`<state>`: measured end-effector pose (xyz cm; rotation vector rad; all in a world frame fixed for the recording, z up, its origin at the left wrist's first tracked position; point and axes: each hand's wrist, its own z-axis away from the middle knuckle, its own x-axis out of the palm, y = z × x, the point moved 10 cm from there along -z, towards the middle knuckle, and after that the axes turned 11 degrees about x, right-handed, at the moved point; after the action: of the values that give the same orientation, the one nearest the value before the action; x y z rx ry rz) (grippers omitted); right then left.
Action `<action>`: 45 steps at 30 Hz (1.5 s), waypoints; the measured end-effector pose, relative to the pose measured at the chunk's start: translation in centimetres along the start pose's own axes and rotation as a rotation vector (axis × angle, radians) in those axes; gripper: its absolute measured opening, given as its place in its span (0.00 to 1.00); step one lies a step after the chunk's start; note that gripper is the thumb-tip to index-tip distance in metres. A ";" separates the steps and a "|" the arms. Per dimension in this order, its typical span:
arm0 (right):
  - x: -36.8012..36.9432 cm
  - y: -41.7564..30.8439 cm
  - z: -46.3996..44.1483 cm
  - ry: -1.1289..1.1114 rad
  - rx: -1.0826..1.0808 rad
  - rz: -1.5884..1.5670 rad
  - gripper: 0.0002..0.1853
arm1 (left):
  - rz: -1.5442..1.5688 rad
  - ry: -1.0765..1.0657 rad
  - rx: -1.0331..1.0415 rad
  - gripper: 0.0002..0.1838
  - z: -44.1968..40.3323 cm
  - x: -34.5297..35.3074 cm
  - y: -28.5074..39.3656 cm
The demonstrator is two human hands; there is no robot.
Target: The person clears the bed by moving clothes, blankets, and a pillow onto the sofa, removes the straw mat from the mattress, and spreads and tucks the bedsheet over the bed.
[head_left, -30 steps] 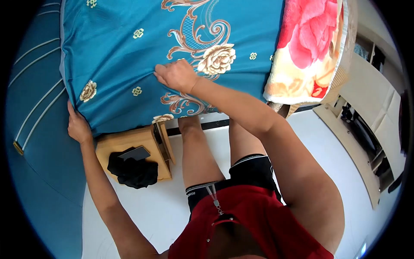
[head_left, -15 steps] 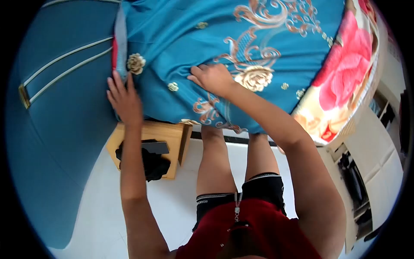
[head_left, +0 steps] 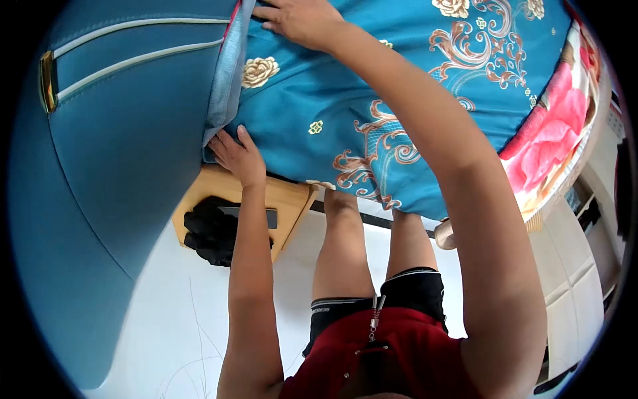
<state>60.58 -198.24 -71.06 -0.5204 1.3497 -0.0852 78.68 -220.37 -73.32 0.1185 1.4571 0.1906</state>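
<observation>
A blue bed sheet [head_left: 292, 113] with cream flowers and brown scrolls covers the bed, lightly wrinkled. Its pale blue edge strip [head_left: 224, 90] runs alongside the blue headboard [head_left: 119, 159]. At the near corner by the headboard, my left hand [head_left: 240, 158] touches the sheet's edge, thumb and fingers apart. Farther up the bed, my right hand [head_left: 302, 20] lies on the sheet with its fingers stretched toward the edge strip; the top of the view partly cuts it off.
Below my left hand stands a wooden nightstand [head_left: 292, 199] holding a black cloth [head_left: 209, 233] and a dark phone-like slab [head_left: 266, 217]. A pink-flowered blanket [head_left: 538, 153] shows at the bed's right side. Cream cabinets [head_left: 571, 266] stand beyond, above the white floor [head_left: 159, 326].
My right hand has moved from the middle of the sheet up and left toward the headboard, and its fingers have straightened. My left hand sits lower at the corner. The view has shifted.
</observation>
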 end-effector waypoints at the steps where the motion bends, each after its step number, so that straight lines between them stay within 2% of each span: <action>1: 0.5 -0.6 -0.6 0.022 -0.036 0.021 0.22 | 0.038 0.065 0.005 0.35 -0.2 -0.4 0.0; 3: 0.7 -1.7 -1.0 0.146 -0.089 0.020 0.23 | 0.044 -0.019 -0.079 0.35 -0.8 0.1 -0.8; 7: 2.0 -1.5 -2.3 0.118 -0.047 0.000 0.24 | 0.049 -0.037 -0.171 0.38 -1.6 0.9 -1.6; 10: 3.1 -1.8 -3.0 -0.011 -0.003 0.103 0.24 | 0.021 -0.049 -0.212 0.41 -1.5 1.5 -2.5; 13: 2.9 -1.6 -4.3 0.124 0.015 0.090 0.25 | 0.044 -0.139 -0.206 0.43 -1.5 2.0 -3.4; 14: 3.2 -1.6 -4.3 0.156 0.026 0.079 0.25 | 0.074 -0.170 -0.160 0.44 -1.8 2.2 -3.6; 15: 3.3 -1.7 -4.8 -0.040 0.085 0.164 0.26 | 0.101 -0.202 -0.115 0.45 -2.4 2.0 -3.6; 18: 3.3 -2.0 -6.5 0.184 0.150 0.122 0.27 | 0.171 -0.291 -0.055 0.46 -2.6 1.8 -3.5; 19: 4.5 -1.8 -7.0 0.034 0.164 0.173 0.27 | 0.194 -0.313 -0.043 0.46 -2.7 1.6 -3.4; 22: 4.1 -2.1 -6.5 0.112 0.115 0.205 0.28 | 0.141 -0.264 0.102 0.45 -1.2 0.3 -1.7; 23: 3.8 -2.2 -6.5 0.260 0.078 0.144 0.29 | 0.062 -0.339 -0.018 0.42 0.6 0.9 -2.2; 26: 4.0 -2.2 -6.1 0.189 0.072 0.093 0.29 | 0.201 -0.204 -0.094 0.43 1.4 0.7 -2.8; 29: 2.8 -2.2 -3.0 0.075 0.201 0.160 0.26 | 0.245 -0.205 -0.298 0.45 -0.2 2.2 -5.0; 31: 2.3 -2.7 2.2 0.310 0.275 0.026 0.26 | 0.224 -0.174 -0.431 0.49 -1.0 2.2 -4.7; 33: 3.2 -4.0 7.9 0.140 0.186 0.047 0.28 | 0.205 -0.149 -0.453 0.51 -1.2 3.3 -5.9; 34: 4.4 -4.9 10.5 0.077 0.064 -0.008 0.28 | 0.195 -0.134 -0.464 0.52 -1.5 3.7 -6.8; 35: 5.8 -5.9 13.1 0.015 -0.060 -0.068 0.29 | 0.177 -0.066 -0.345 0.54 -2.8 2.7 -6.2; 36: 6.6 -6.7 14.8 -0.047 -0.179 -0.134 0.29 | 0.214 -0.077 -0.367 0.54 -3.2 2.7 -6.4; 39: 5.5 -5.2 11.7 -0.009 -0.214 -0.066 0.28 | 0.241 -0.098 -0.456 0.54 -3.8 2.1 -6.0; 42: 4.0 -3.4 6.4 0.169 -0.128 0.083 0.27 | 0.164 -0.165 -0.449 0.50 -3.8 1.8 -5.3; 45: 2.4 -0.5 2.7 0.278 -0.017 0.205 0.27 | 0.261 -0.290 -0.426 0.47 -2.9 2.7 -6.0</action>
<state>63.85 -198.73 -72.69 -0.3912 1.6701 0.0239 76.41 -225.79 -77.42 -0.0121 1.0830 0.6648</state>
